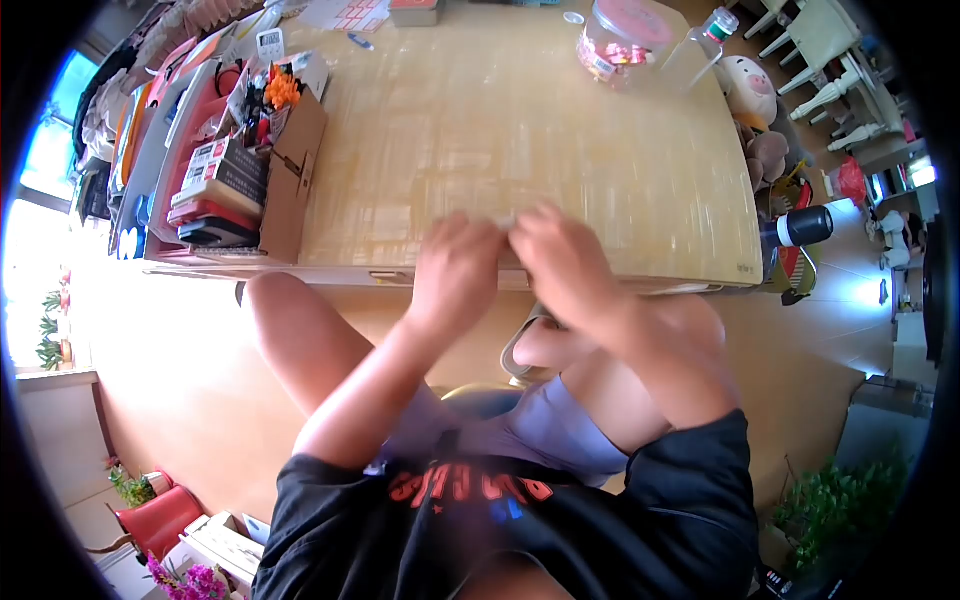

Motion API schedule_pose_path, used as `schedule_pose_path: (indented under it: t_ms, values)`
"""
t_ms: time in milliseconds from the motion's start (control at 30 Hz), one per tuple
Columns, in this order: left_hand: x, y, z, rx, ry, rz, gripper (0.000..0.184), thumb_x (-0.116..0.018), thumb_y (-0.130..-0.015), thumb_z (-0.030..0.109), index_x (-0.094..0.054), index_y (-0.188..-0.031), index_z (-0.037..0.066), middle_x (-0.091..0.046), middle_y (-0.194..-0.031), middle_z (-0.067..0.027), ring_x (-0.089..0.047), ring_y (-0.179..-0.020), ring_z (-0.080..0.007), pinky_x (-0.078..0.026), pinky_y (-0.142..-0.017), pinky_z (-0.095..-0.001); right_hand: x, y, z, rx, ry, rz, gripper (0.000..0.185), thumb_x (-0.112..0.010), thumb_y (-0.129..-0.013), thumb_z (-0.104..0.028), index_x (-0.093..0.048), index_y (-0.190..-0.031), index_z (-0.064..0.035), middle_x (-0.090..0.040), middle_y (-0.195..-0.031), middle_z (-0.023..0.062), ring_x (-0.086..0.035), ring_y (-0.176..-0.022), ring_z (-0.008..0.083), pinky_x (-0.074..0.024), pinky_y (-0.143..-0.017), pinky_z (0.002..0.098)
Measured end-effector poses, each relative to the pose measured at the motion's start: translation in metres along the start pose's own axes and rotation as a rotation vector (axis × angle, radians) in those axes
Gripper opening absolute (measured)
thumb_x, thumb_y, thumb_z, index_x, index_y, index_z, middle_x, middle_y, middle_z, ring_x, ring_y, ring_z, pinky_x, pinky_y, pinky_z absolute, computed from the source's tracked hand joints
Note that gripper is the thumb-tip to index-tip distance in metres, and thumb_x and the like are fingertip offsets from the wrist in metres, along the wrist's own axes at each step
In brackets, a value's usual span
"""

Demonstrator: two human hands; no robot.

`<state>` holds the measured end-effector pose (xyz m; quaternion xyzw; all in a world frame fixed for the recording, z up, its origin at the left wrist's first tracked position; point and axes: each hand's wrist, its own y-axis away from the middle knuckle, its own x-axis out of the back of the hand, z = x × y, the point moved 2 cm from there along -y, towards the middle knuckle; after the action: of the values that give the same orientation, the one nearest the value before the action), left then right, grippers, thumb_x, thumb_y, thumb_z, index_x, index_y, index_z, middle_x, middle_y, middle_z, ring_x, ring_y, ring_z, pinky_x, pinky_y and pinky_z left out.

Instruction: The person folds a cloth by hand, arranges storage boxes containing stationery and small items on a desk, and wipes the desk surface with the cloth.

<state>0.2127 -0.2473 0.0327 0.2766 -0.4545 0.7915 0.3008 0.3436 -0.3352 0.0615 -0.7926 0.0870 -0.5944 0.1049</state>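
Observation:
My left hand point(457, 262) is closed, its fingers curled in a pinch just above the near edge of the table point(450, 130). Close beside it, my right hand point(562, 255) is closed too, with thumb and fingers pressed together. The fingertips of both almost meet. A small pale spot shows between them, but blur and the fingers hide what it is.
On the left, a cardboard box point(293, 185) holds stationery and small boxes. A lidded jar of pink-wrapped pieces point(615, 62) and a clear bottle point(697, 52) stand at the far right. A black-and-white bottle point(805, 227) is beyond the right edge.

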Motion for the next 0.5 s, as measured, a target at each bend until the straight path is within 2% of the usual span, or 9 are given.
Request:
schedule_pose_path:
  t_ms: [133, 233, 367, 400, 500]
  values:
    - [-0.002, 0.011, 0.009, 0.034, 0.109, 0.072, 0.032, -0.067, -0.072, -0.01, -0.075, -0.099, 0.005, -0.07, -0.093, -0.0084, -0.06, -0.084, -0.0306, -0.05, -0.077, -0.0407, -0.006, 0.025, 0.012, -0.087, -0.228, 0.023, 0.017, -0.061, -0.08, -0.001, -0.071, -0.094, -0.0032, -0.064, -0.09, 0.0109, -0.062, -0.092, 0.0333, -0.0553, -0.077, 0.0452]
    - [-0.01, -0.008, -0.009, -0.008, 0.105, 0.016, 0.035, -0.067, -0.073, -0.011, -0.076, -0.103, 0.005, -0.071, -0.094, -0.009, -0.061, -0.084, -0.0306, -0.052, -0.077, -0.041, -0.015, 0.02, 0.035, -0.002, -0.207, 0.155, 0.025, -0.059, -0.082, 0.0, -0.071, -0.103, -0.0044, -0.067, -0.098, 0.0109, -0.062, -0.097, 0.033, -0.0553, -0.081, 0.0433]
    - [-0.048, -0.064, -0.038, 0.032, 0.055, 0.057, 0.026, -0.064, -0.08, -0.006, -0.075, -0.1, 0.004, -0.068, -0.089, -0.0129, -0.061, -0.087, -0.0357, -0.051, -0.078, -0.0445, -0.009, -0.017, 0.078, 0.0, -0.18, 0.286, 0.03, -0.057, -0.081, 0.006, -0.069, -0.107, -0.004, -0.069, -0.104, 0.0117, -0.062, -0.103, 0.0339, -0.055, -0.087, 0.0417]
    - [-0.056, -0.078, -0.039, 0.005, 0.025, 0.142, 0.021, -0.063, -0.079, -0.005, -0.073, -0.094, 0.005, -0.067, -0.088, -0.0122, -0.062, -0.088, -0.0356, -0.051, -0.079, -0.0444, -0.017, -0.027, 0.094, -0.009, -0.166, 0.314, 0.031, -0.057, -0.079, 0.008, -0.069, -0.105, -0.0036, -0.069, -0.103, 0.0119, -0.062, -0.103, 0.0339, -0.055, -0.087, 0.0419]
    - [-0.065, -0.1, -0.036, 0.039, -0.105, 0.095, 0.018, -0.063, -0.077, -0.005, -0.071, -0.089, 0.005, -0.067, -0.088, -0.011, -0.061, -0.089, -0.0355, -0.051, -0.079, -0.0446, -0.02, -0.038, 0.103, -0.034, -0.1, 0.371, 0.029, -0.059, -0.076, 0.011, -0.069, -0.101, -0.0016, -0.069, -0.101, 0.013, -0.062, -0.101, 0.0341, -0.0547, -0.085, 0.0416]
